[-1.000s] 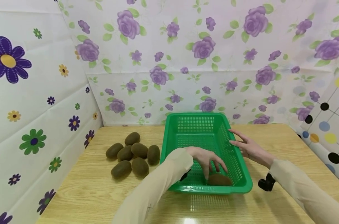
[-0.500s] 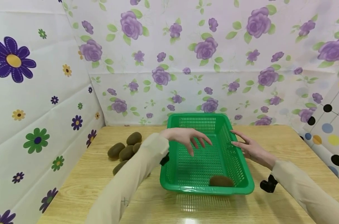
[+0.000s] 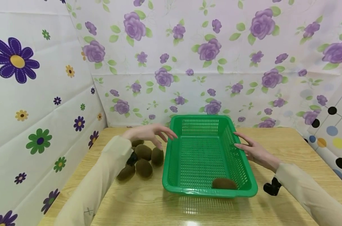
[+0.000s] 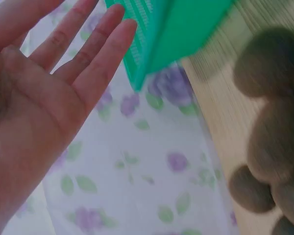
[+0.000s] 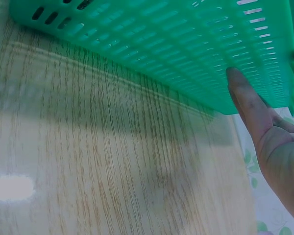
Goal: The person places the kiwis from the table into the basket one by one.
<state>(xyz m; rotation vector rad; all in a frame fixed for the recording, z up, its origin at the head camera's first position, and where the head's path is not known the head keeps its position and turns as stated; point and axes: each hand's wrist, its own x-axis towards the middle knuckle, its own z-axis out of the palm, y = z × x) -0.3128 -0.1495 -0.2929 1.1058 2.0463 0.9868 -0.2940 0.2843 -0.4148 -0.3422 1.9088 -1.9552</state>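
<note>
A green slatted plastic basket (image 3: 199, 191) stands on the table with one brown kiwi (image 3: 223, 183) lying in its near right corner. My left hand (image 3: 148, 133), empty, hovers over the kiwi group left of the basket, fingertips pointing at the basket's left rim. In the left wrist view its palm is bare and the fingers are spread. Several loose kiwis (image 3: 144, 168) lie beneath it, some hidden by the hand and sleeve. My right hand (image 3: 256, 153) rests against the basket's right side; in the right wrist view an extended finger (image 5: 245, 90) touches the outer slatted wall.
The wooden table (image 3: 139, 204) runs up to a white curtain with purple flowers (image 3: 185, 78) behind the basket. Another flowered sheet (image 3: 58, 119) borders the left side, and a dotted sheet (image 3: 333, 141) the right. Black wrist cameras hang under both sleeves.
My left hand has risen from beside the kiwi in the basket and swung left, out over the kiwis on the table. The right hand stays against the basket.
</note>
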